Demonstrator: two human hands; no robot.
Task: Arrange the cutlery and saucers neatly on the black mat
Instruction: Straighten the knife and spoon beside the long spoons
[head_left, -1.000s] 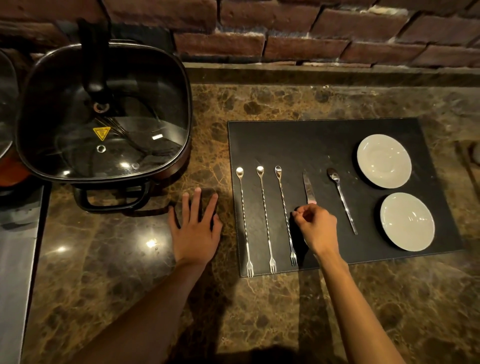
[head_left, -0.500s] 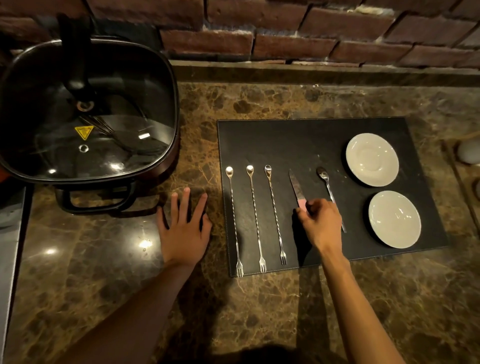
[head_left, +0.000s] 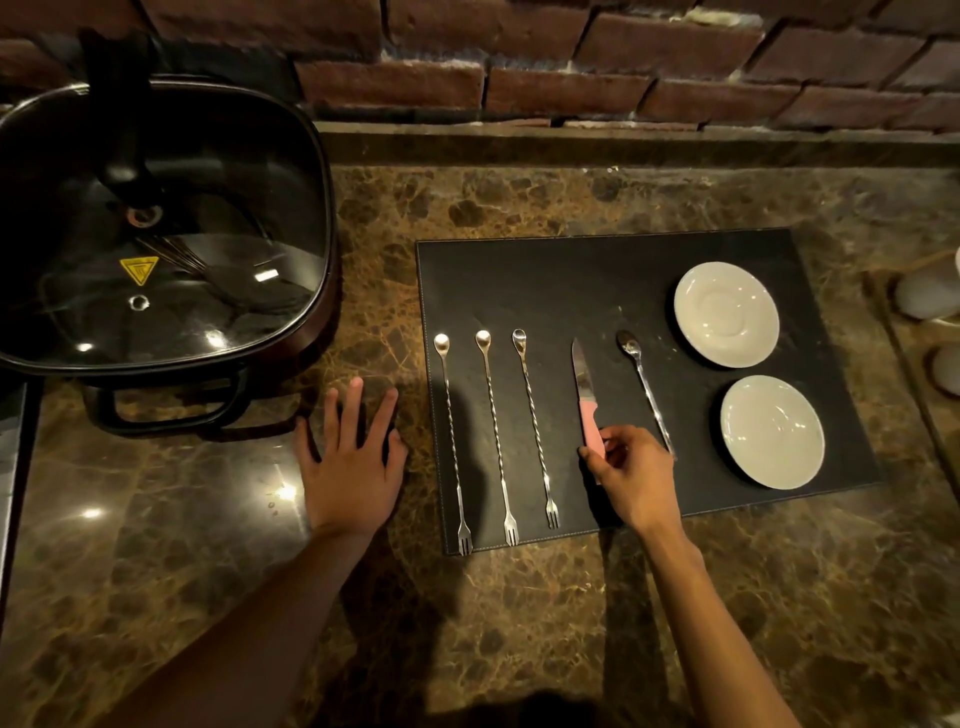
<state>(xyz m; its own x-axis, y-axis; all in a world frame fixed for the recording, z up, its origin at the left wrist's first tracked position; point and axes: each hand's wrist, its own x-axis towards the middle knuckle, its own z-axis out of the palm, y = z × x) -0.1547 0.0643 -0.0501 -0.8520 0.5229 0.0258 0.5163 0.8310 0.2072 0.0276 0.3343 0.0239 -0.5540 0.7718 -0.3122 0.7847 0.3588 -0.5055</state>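
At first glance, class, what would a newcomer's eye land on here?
Probably the two pale saucers at the right end of the black mat, bright against it. Next, the right hand pinching the pink-handled knife among the aligned cutlery. Then the big glass-lidded pan at far left.

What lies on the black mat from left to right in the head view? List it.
First long spoon-fork → second → third → knife → spoon → the two saucers.
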